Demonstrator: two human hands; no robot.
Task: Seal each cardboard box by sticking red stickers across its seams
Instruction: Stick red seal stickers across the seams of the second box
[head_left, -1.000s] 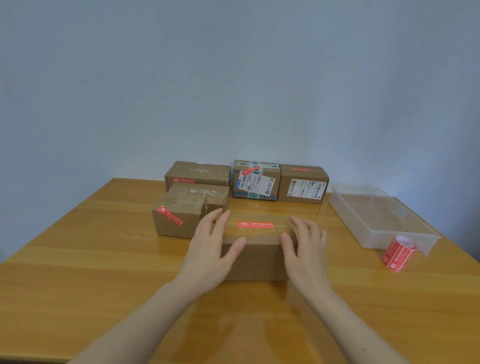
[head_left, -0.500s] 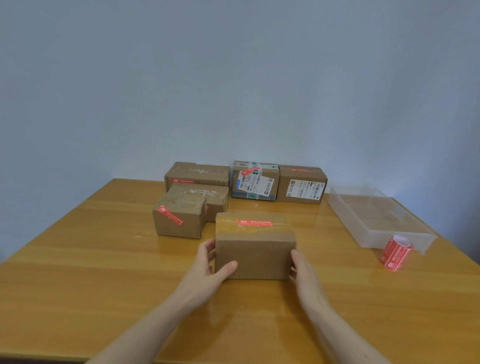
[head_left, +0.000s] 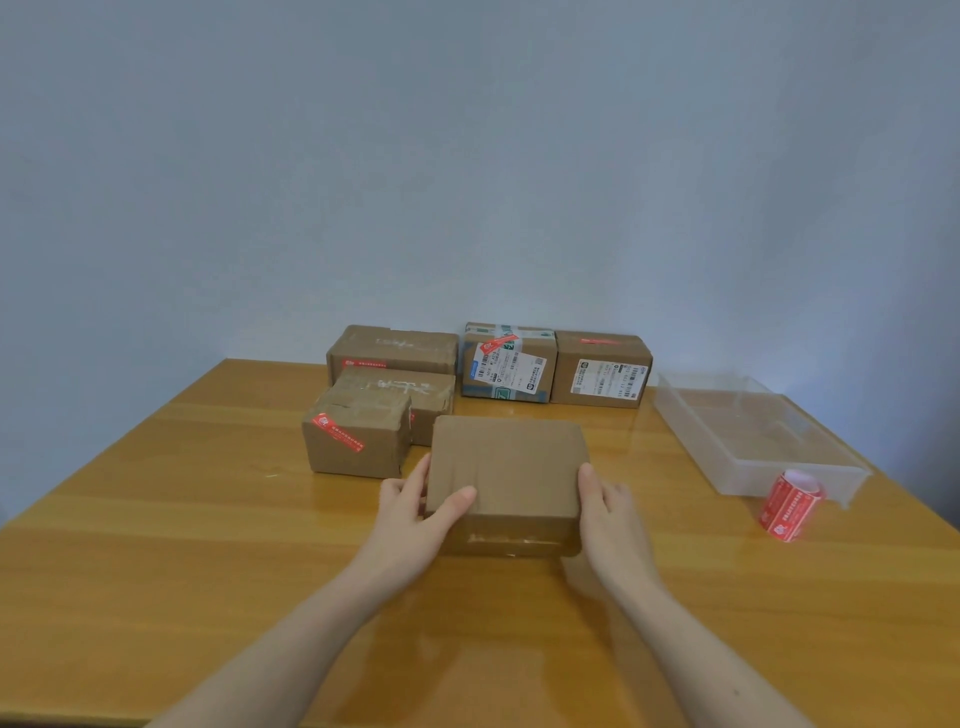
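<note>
You have the plain cardboard box (head_left: 506, 478) gripped between both hands near the middle of the wooden table (head_left: 156, 545): your left hand (head_left: 410, 514) clasps its left end with the thumb laid over the face turned toward you, and your right hand (head_left: 605, 512) presses against its right end, fingers hidden behind the edge. The box sits tilted, its near lower edge on the table, and the face you see carries no red sticker. This looks like the turning step, bringing an unsealed seam up. Next you will likely need to set the box flat, free one hand and reach for the roll of red stickers (head_left: 789, 505), lying on its side well off to your right, just in front of the clear plastic tray (head_left: 748, 431). Five stickered boxes (head_left: 358, 436) wait behind
</note>
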